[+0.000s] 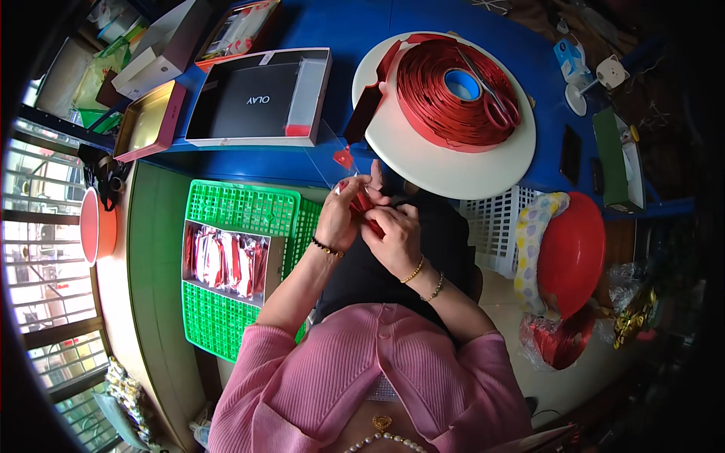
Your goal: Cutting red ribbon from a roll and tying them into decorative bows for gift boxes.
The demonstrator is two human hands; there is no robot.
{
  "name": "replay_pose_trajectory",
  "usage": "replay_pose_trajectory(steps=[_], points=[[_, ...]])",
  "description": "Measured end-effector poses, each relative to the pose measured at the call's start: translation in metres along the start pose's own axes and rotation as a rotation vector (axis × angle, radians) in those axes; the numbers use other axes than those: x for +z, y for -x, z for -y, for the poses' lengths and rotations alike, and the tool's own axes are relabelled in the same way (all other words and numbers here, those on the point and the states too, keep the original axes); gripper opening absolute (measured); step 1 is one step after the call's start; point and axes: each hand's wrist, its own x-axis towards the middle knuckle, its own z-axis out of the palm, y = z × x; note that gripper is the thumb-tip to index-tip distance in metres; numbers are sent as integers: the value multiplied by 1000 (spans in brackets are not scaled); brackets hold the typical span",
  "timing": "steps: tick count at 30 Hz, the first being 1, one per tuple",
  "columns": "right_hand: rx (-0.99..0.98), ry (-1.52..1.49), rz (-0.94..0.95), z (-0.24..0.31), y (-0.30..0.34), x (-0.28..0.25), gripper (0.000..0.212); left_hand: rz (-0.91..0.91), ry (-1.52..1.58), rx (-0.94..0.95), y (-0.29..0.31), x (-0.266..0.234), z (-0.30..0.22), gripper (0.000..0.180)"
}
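Over my lap, both hands are closed around a narrow strip of red ribbon [364,202]. My left hand [340,217] pinches its upper part, and the fingers of my right hand [396,235] grip lower down. Just above the fingertips a small red piece [343,157] shows, with thin clear strands or film edges beside it; whether it joins the strip I cannot tell. Beyond my hands a large roll of red ribbon [423,98] lies on a white round board [445,177]. Scissors [504,113] rest on the roll, and a loose ribbon end [366,112] hangs off the board's left side.
An open black-and-white box [242,98] and a pink-edged box [151,124] sit on the blue table [340,23]. On my left, a green crate [242,198] bears a box of several wrapped red packets [226,260]. A red basin [574,257] and white basket [495,219] stand right.
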Motion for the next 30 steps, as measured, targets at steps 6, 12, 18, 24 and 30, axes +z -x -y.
replay_pose_trajectory(steps=[6, 12, 18, 24, 30], points=[[-103, 11, 135, -7, 22, -18, 77, -117, 97, -43, -10, -15, -12, 27], [-206, 148, 66, -12, 25, -13, 44, -130, 128, -110, -6, -23, -5, 26], [-236, 200, 46, -8, 22, -9, 22, -154, 158, -176, 3, -24, 5, 26], [-239, 220, 42, -16, 26, -1, 15, -86, 141, -345, 33, 0, 30, 35], [-242, 174, 34, -13, 33, 0, 20, -266, 93, -273, 9, -39, 9, 37]])
